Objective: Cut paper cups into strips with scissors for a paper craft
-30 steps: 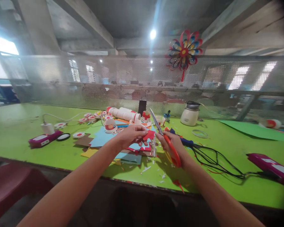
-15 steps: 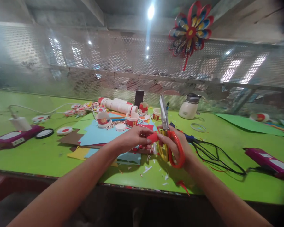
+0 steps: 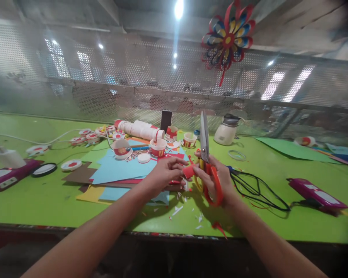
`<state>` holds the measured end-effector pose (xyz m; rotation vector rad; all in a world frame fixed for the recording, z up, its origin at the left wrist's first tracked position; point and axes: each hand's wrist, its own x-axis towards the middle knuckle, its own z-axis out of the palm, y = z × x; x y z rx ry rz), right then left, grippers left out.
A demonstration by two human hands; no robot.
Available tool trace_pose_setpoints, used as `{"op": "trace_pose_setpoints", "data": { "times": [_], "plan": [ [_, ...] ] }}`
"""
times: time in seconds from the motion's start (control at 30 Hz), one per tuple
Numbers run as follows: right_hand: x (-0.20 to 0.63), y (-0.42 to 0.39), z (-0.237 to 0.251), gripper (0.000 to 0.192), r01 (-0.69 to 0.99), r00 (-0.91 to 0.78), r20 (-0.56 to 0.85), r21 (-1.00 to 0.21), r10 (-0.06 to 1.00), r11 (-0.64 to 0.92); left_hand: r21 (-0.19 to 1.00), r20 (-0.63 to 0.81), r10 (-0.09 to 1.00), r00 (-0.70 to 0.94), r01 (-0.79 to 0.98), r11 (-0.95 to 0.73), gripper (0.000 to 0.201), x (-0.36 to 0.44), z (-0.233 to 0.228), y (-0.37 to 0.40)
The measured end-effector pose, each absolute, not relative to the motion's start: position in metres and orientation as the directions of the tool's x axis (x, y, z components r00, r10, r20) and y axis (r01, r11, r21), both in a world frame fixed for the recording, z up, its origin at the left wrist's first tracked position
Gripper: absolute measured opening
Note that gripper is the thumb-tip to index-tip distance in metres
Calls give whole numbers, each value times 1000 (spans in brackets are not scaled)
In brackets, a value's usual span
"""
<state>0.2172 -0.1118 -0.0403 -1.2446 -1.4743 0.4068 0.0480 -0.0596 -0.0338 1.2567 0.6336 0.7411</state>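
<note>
A small curled piece of red paper [image 3: 188, 172] sits between my two hands above the table. At its left edge are the fingertips of my left hand [image 3: 166, 174], closed on it with the fingers bent. My right hand [image 3: 220, 178] is wrapped round a pair of scissors [image 3: 204, 139], its thumb touching the paper's right side. The scissors' metal blades point up, pressed together, and their handles are orange and yellow. Beneath the hands lie coloured paper sheets [image 3: 124, 170] and white paper scraps [image 3: 178, 210].
Paper cups [image 3: 158, 148] and a white roll of stacked cups [image 3: 139, 129] stand behind the sheets. A cream jug [image 3: 226, 132] is at the back right. Black cable [image 3: 258, 193] and a purple power strip [image 3: 316, 193] lie right; another purple strip [image 3: 17, 175] lies left.
The view has turned slightly right, so the table things sit further left. The scissors' blades now stand more upright. The left fingers are a little straighter beside the red paper.
</note>
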Motion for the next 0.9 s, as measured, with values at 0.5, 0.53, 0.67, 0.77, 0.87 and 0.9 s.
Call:
{"op": "trace_pose_setpoints", "data": {
  "times": [0.5,0.53,0.67,0.77,0.87,0.9],
  "plan": [
    [210,-106,-49,41,441,194,552,-788,811,430,989,-1,743,669,-109,99,37,45,-55,-51],
    [211,-105,-50,43,421,197,540,-800,818,427,990,-6,746,666,-101,98,39,45,-56,-49],
    [214,-104,-49,43,356,223,497,-842,839,405,990,70,796,601,-142,20,38,41,-57,-38],
    [216,-109,-43,39,323,236,473,-862,849,391,982,132,828,544,-186,-35,36,39,-54,-30],
    [215,-115,-39,33,288,210,427,-887,880,362,981,143,841,522,-187,-51,37,37,-54,-24],
    [214,-116,-38,32,268,198,401,-900,895,344,982,135,844,519,-183,-44,38,37,-54,-22]
  ]
}}
